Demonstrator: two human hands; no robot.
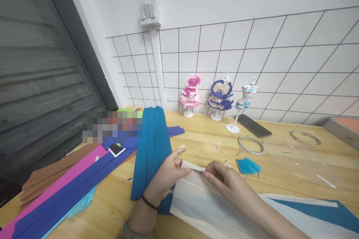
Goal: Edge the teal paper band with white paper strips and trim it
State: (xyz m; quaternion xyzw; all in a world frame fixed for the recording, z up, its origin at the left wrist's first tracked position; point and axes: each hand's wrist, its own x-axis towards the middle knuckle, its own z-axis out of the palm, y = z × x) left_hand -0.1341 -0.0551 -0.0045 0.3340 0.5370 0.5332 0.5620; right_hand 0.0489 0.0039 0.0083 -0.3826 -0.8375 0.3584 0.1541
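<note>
White paper (207, 205); pleated blue fan (248, 166)

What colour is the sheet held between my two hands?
The sheet is off-white, seen best in the head view.

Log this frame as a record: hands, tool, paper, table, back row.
left hand: pinching edge of white paper
right hand: gripping slim metal tool, probably scissors, at that edge
beside left hand: folded teal crepe paper
table: wooden
back row: three miniature mannequins
beside mannequins: black smartphone
</note>
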